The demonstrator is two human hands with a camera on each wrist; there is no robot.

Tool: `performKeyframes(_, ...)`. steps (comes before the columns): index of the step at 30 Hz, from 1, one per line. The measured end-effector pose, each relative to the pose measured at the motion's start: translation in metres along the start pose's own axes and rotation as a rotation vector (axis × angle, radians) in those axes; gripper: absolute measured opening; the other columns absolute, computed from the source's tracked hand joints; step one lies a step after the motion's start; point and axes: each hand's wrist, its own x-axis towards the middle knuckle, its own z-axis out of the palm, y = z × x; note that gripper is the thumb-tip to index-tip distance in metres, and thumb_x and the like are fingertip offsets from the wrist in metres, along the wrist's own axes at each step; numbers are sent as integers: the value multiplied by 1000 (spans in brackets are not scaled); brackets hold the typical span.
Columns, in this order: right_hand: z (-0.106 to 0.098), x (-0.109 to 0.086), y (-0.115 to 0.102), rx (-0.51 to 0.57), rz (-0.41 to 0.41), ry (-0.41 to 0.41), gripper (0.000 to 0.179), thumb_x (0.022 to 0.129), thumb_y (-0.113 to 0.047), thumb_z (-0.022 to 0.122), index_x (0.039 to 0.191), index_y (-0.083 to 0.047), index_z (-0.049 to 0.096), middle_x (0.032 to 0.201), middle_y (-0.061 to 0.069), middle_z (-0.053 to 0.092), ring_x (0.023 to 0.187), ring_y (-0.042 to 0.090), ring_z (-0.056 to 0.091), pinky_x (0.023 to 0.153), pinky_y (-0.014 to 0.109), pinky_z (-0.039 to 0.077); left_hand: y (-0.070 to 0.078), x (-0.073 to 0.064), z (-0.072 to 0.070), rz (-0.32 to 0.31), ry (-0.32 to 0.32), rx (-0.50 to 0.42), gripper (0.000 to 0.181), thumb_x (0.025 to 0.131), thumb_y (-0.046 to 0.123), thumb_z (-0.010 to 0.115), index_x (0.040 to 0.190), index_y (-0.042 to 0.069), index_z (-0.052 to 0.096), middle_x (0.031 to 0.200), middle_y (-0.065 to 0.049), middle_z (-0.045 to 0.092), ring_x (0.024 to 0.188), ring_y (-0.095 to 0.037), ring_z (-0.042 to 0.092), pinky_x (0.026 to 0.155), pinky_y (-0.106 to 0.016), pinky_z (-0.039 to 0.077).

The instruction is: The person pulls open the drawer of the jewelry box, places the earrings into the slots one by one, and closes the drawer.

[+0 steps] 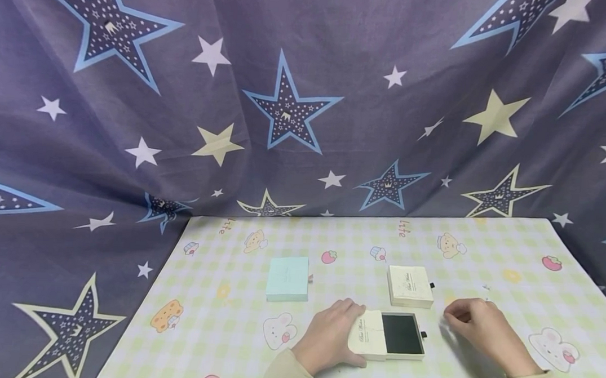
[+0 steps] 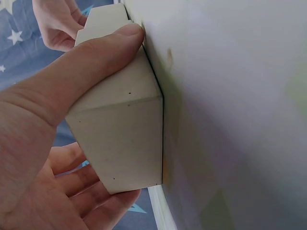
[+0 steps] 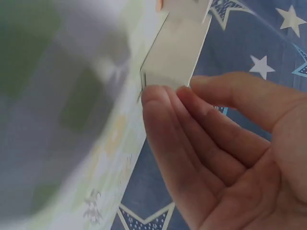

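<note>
A cream slide-out box (image 1: 369, 341) lies on the table with its drawer (image 1: 419, 355) pulled partway out to the right, showing a dark inner lining (image 1: 402, 334) and a small black pull tab (image 1: 424, 334). My left hand (image 1: 331, 334) grips the sleeve from its left end; the left wrist view has the thumb along one side of the box (image 2: 124, 139) and fingers at the opposite side. Off the tab's right side, my right hand (image 1: 484, 330) hovers with loosely bent fingers and nothing visible in them. In the right wrist view, the fingertips partly cover the drawer (image 3: 175, 52).
Behind the drawer stands another closed cream box (image 1: 410, 287) with a black tab. A closed mint-green box (image 1: 288, 279) with a pinkish tab lies to its left. A checked cartoon cloth (image 1: 217, 303) covers the table, and a starry curtain (image 1: 366, 130) hangs at its back edge.
</note>
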Motion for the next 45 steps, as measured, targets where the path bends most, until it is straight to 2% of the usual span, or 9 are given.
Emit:
performKeyframes(7,-12,1,10,-51,26,72,6,83,-8,74,89,-6,75,78,0,73,66,7,64,62,26,52,0,0,1,0,2,0,93,55,51,93,132,12,57,115,6,61,101,-6,56,84,-21,52)
performKeyframes(16,-22,8,30,-127,101,103,15,83,-7,72,93,4,72,79,11,70,70,25,65,63,42,52,-2,0,1,-1,0,0,93,55,51,93,132,12,57,115,6,61,101,-6,57,84,-21,53)
performKeyframes(22,-20,9,43,-165,89,122,13,80,-5,73,89,4,72,77,10,68,69,26,64,65,49,52,-3,0,2,-7,-9,-7,93,56,51,93,133,13,57,116,6,61,102,-6,57,84,-21,52)
performKeyframes(24,-19,9,46,-179,89,115,11,79,-4,74,87,3,72,76,9,68,68,26,64,65,49,52,-3,0,1,-7,-10,-8,93,56,51,92,133,13,57,116,7,61,103,-6,57,84,-21,52)
performKeyframes(32,-19,15,54,-201,151,4,9,81,-3,74,87,3,73,78,13,71,73,31,66,67,52,53,-3,1,3,0,-9,-7,93,56,51,93,133,14,57,116,7,61,102,-5,57,83,-20,52)
performKeyframes(45,-20,21,56,-196,166,5,5,82,-1,73,85,3,73,78,14,71,71,30,66,67,51,53,-2,-2,-1,-5,-7,-7,93,56,51,93,133,14,57,117,7,61,102,-5,57,83,-20,52)
